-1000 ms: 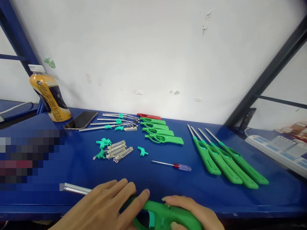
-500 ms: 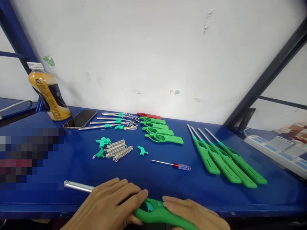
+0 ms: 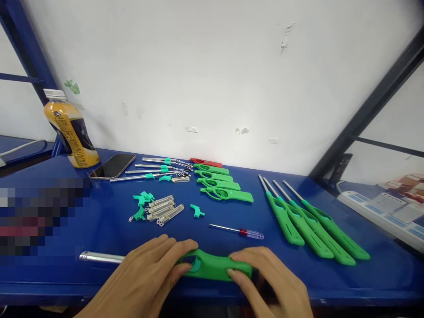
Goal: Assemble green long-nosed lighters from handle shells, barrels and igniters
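Note:
Between my two hands, at the table's front edge, lies a green long-nosed lighter (image 3: 215,266) with its metal tube pointing left. My left hand (image 3: 145,274) grips its front part around the trigger opening, where a teal trigger shows. The handle's right end is pinched between thumb and fingers of my right hand (image 3: 271,278). Beyond it a screwdriver (image 3: 250,233) with a clear and red handle lies on the table. Left of that are a single teal trigger (image 3: 197,211), several clear fuel tanks (image 3: 162,210) and a small heap of teal triggers (image 3: 141,203).
Several finished-looking green lighters (image 3: 318,221) lie side by side at the right. Towards the wall are green handle halves (image 3: 228,194), a red handle half (image 3: 206,162) and metal tubes with wires (image 3: 132,177). A phone (image 3: 113,166) and a drink bottle (image 3: 74,132) are at the back left.
The lighter has risen towards the table edge and turned level, its handle no longer slanting down to the right. My right hand has shifted from lying along the handle to pinching its end.

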Tool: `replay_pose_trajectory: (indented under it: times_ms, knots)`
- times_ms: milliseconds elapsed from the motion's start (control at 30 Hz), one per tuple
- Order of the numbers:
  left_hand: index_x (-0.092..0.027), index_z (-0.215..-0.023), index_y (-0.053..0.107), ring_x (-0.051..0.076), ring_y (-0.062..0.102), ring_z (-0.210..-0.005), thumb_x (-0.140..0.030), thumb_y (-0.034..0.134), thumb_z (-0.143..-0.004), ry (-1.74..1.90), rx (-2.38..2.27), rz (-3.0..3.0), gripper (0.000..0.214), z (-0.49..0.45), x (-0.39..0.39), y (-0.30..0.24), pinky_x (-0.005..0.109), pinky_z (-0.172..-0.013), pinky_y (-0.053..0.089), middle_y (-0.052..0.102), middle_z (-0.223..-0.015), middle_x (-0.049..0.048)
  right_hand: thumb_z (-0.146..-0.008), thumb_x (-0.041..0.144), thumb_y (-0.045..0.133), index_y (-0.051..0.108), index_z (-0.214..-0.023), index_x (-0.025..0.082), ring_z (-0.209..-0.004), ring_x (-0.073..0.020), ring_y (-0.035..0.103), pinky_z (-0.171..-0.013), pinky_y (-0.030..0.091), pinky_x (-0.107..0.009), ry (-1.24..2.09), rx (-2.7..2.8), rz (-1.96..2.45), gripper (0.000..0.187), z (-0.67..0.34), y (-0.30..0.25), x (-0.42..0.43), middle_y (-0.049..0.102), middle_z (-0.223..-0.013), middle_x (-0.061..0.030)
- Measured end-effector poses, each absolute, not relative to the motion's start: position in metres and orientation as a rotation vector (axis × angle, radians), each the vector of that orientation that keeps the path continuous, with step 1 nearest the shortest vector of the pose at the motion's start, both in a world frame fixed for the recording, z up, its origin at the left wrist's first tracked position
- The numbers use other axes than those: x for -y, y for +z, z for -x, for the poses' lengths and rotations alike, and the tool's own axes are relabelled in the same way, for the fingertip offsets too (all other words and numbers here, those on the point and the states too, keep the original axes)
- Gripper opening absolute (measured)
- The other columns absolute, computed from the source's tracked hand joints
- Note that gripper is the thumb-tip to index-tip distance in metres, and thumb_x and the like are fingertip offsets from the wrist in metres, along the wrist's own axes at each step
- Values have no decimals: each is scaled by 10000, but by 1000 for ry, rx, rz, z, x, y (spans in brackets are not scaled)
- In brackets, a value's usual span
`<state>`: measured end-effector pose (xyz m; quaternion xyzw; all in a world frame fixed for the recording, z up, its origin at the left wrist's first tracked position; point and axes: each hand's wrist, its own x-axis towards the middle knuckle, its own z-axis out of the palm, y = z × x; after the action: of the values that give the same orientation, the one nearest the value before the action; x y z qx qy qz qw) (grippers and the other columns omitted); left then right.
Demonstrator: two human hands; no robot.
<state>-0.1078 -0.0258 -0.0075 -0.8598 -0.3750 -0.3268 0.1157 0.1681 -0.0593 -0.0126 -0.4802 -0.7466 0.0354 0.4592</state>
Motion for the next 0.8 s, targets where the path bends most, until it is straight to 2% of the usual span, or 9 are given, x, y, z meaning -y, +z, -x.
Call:
replay_pose_trajectory:
  times_ms: [133, 267, 367, 467, 533, 633, 800]
  knots:
    - [-335, -1513, 539, 225, 783, -1187, -533, 487, -1125, -792, 1189, 2558, 438, 112, 23, -12, 323, -953, 675, 757, -1374, 15, -1054, 313, 671, 764, -1050, 304, -903, -154, 795, -922, 625, -250, -16, 1992, 1199, 94, -171, -7, 39, 818, -995, 21]
    - [-321, -1574, 498, 289, 748, -1238, -401, 565, -1098, -718, 1178, 2599, 488, 114, 22, -19, 496, -1049, 645, 735, -1365, 67, -1099, 370, 589, 774, -1085, 329, -942, -147, 791, -809, 623, -225, 7, 2026, 1310, 190, -167, -9, 32, 785, -1097, 2]
    - [-284, -1573, 509, 298, 744, -1224, -400, 561, -1101, -756, 1155, 2579, 489, 111, 22, -14, 479, -1013, 655, 730, -1359, 86, -1106, 410, 568, 774, -1124, 337, -937, -150, 787, -787, 621, -235, -41, 2013, 1346, 219, -172, -8, 29, 769, -1123, -4]
    - [-282, -1511, 574, 290, 739, -1210, -454, 533, -1115, -824, 1175, 2524, 433, 114, 16, -1, 466, -1027, 629, 738, -1350, 71, -1099, 462, 562, 787, -1095, 328, -962, -197, 774, -816, 619, -305, -196, 1903, 1404, 261, -188, -6, 26, 778, -1078, -17]
    - [-278, -1373, 672, 261, 746, -1148, -420, 481, -1136, -900, 1246, 2482, 336, 123, 8, 9, 432, -1029, 604, 763, -1272, 52, -1078, 500, 581, 801, -1073, 323, -1004, -246, 756, -852, 609, -373, -295, 1841, 1441, 283, -202, -6, 23, 783, -1081, -39]
    - [-259, -1122, 778, 240, 738, -1005, -429, 442, -1134, -948, 1390, 2465, 376, 147, -11, 19, 353, -885, 602, 788, -1087, 56, -1062, 521, 601, 804, -1150, 326, -1125, -285, 719, -956, 592, -449, -291, 1841, 1446, 295, -220, -14, 19, 777, -1188, -58]
    - [-275, -1044, 788, 306, 728, -1008, -523, 483, -1066, -834, 1622, 2435, 394, 185, -29, 24, 411, -851, 584, 791, -1054, 71, -1066, 531, 601, 797, -1187, 332, -1151, -286, 715, -985, 603, -465, -134, 1887, 1502, 305, -227, -28, 17, 782, -1183, -51]
